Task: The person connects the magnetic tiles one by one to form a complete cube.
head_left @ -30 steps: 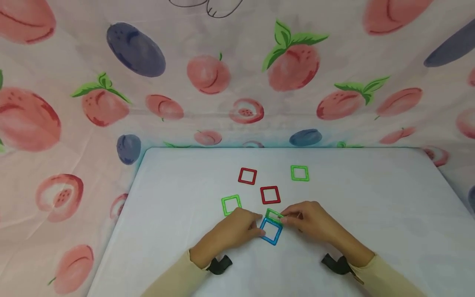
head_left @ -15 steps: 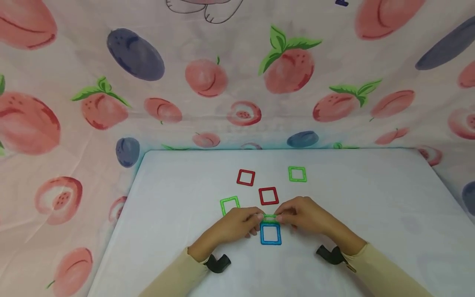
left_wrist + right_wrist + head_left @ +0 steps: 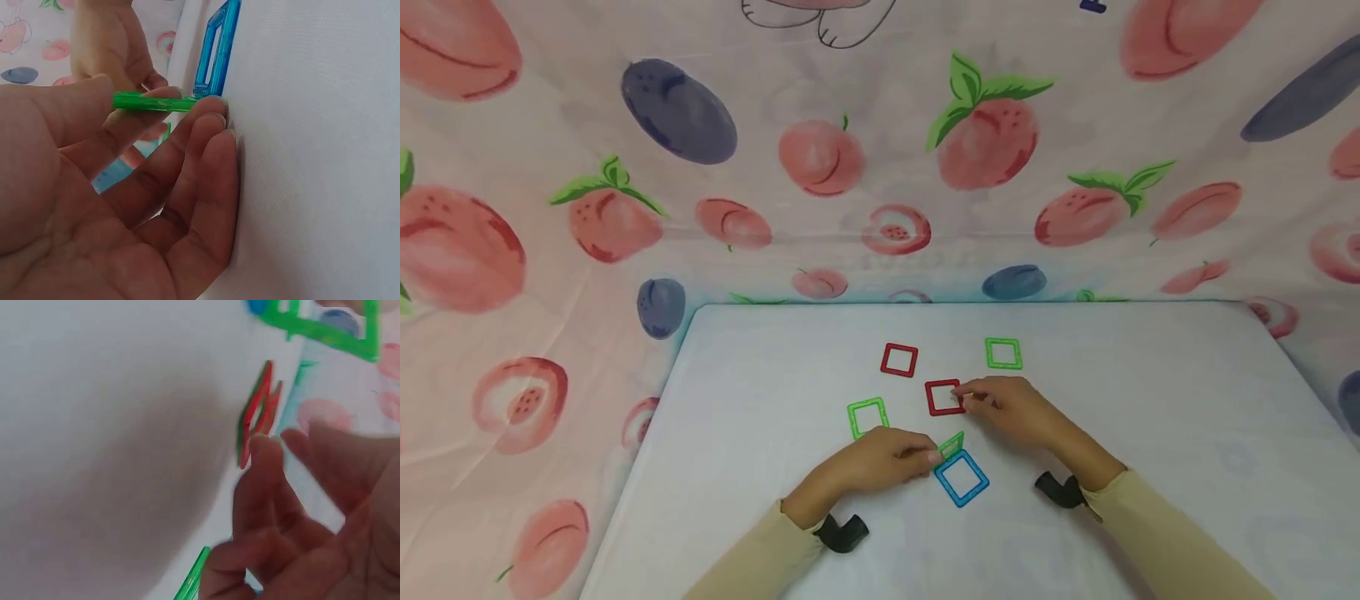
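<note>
Left hand [image 3: 880, 458] is pinching the standing green square [image 3: 150, 101] between thumb and fingers, its lower edge meeting the far-left edge of the blue square [image 3: 974, 493], which is lying flat on the white bench [image 3: 1150, 383]. Right hand [image 3: 1015, 408] is hovering at the right side of the near red square [image 3: 928, 399], thumb and fingertip standing slightly apart; the blurred right wrist view is not showing whether they are touching the rim. The far red square [image 3: 884, 357] is lying beyond and to the left, the far green square [image 3: 988, 353] beyond and to the right; the left green square [image 3: 852, 422] is lying just past the left hand, partly hidden by it. Handling estimate: the pieces are looking like hard plastic, so probably light and stiff, with smooth rims that may be slipping easily; the thin bars are suggesting some care against cracking. Preferred hold, by judgement: pinching the standing green square by its side rim, keeping the lower edge free; taking the near red square by its right rim, one fingertip using the open middle.
</note>
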Demonstrator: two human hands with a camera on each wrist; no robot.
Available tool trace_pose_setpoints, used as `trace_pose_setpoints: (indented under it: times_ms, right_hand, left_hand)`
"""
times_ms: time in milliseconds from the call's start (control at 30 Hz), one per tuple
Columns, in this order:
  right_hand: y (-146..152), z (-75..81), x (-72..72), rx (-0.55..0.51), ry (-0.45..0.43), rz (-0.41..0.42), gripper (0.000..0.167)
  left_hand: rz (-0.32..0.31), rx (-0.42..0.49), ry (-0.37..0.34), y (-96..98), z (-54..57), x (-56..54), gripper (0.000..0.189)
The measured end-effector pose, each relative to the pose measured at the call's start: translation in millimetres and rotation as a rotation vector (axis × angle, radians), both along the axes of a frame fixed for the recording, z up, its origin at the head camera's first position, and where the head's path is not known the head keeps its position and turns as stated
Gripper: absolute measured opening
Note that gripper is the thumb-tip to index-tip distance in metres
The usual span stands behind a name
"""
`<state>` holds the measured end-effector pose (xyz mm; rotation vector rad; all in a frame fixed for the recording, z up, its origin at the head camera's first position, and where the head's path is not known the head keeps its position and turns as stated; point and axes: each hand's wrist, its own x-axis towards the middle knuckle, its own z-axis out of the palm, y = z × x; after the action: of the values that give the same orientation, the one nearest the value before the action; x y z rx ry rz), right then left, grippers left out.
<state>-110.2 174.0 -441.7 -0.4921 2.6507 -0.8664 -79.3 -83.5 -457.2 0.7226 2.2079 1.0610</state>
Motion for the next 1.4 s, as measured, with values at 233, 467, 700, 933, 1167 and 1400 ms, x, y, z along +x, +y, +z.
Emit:
trace_pose_setpoints:
  times_ms: [233, 467, 700, 933, 1167, 1400]
  right_hand:
    - [-6, -10.1, -3.0, 0.201, 0.036, 0.066, 0.021]
    - [6, -8.1, 9.5, 0.265, -0.002, -0.034, 0.017]
    - [23, -8.8, 22.5, 0.080, -0.043, 0.013, 0.012]
    - [26, 5.2, 20.8, -0.093, -0.019, 0.114, 0.011]
    - [17, 13.3, 18.3, -0.108, -0.030, 0.163, 0.010]
    - [6, 12.9, 14.6, -0.050, 0.071, 0.204, 0.008]
  left_hand:
    - [-0.016, -0.010, 0.004, -1.1, -0.6, 1.9, 0.026]
    - [-0.029, 0.001, -0.002, -2.9, -0.8, 1.1, 0.021]
    - [-0.035, 0.018, -0.007, -5.9, -2.2, 2.6, 0.017]
    - [-0.029, 0.031, -0.007, -4.7, -1.2, 2.2, 0.018]
    - [-0.025, 0.034, -0.021, -4.0, -0.5, 3.1, 0.018]
    - [-0.004, 0.033, -0.033, -2.9, -0.1, 1.9, 0.020]
